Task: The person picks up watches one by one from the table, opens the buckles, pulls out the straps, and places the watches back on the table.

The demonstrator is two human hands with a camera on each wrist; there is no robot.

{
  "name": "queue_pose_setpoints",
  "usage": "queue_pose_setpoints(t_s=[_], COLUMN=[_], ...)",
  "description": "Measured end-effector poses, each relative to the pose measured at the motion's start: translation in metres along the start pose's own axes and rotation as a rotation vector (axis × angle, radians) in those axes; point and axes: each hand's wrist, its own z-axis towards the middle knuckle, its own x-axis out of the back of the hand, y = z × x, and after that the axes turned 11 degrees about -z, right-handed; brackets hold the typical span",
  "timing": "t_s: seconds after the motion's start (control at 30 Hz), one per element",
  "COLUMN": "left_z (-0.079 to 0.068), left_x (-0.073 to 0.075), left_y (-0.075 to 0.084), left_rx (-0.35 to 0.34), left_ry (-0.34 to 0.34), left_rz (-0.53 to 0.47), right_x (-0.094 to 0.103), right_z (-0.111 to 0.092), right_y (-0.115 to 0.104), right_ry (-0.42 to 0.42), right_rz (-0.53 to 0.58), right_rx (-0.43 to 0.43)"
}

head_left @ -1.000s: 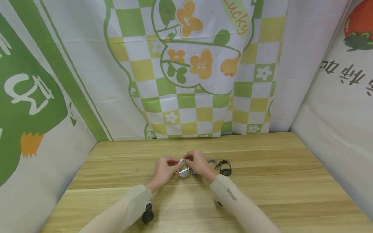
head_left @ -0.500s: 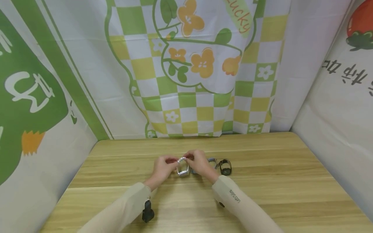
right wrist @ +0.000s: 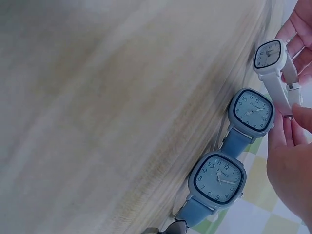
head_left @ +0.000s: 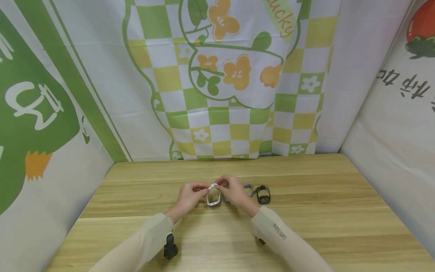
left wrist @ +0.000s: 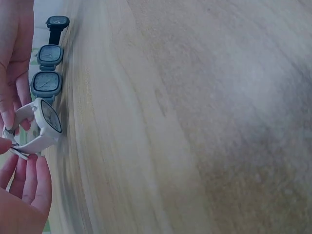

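1. Left hand [head_left: 187, 197] and right hand [head_left: 234, 192] each pinch the strap [right wrist: 277, 91] of the white watch [right wrist: 268, 54].
2. Watch sits toward the far edge of the table [head_left: 217, 241], about midway across.
3. Two blue watches [right wrist: 218, 179] and a black watch [head_left: 264, 199] line up toward the right edge.
4. Risk, judged: a slackening pinch could let the loop spring open.
5. Risk, judged: the right hand could knock the blue pair.

Before us, the leftmost watch [right wrist: 273, 78] is between the left hand [head_left: 187, 196] and right hand [head_left: 234, 191]. To its right on the table [head_left: 214, 238] we see a second watch [right wrist: 252, 112], third watch [right wrist: 217, 178] and rightmost watch [head_left: 264, 200]; behind the table hangs a curtain [head_left: 221, 117].
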Motion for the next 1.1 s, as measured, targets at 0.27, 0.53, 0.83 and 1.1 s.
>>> queue_pose_setpoints(t_s=[0.27,0.53,0.83,1.1], left_z=[-0.001,-0.004,-0.003,-0.005], left_x=[0.0,0.002,0.005,0.007], left_y=[0.003,0.007,0.004,0.004], left_rx=[0.017,0.038,-0.015,-0.12], left_ry=[-0.031,-0.109,-0.207,-0.217], left_rz=[-0.013,-0.061,-0.066,0.071], right_x=[0.002,0.007,0.012,0.014], right_z=[-0.003,-0.006,-0.009,-0.011], right_y=[0.0,-0.001,0.0,0.0], right_ry=[0.016,-0.032,-0.051,-0.074], right_rz=[0.042,0.028,0.013,0.022], right_rx=[0.032,0.032,0.036,0.067])
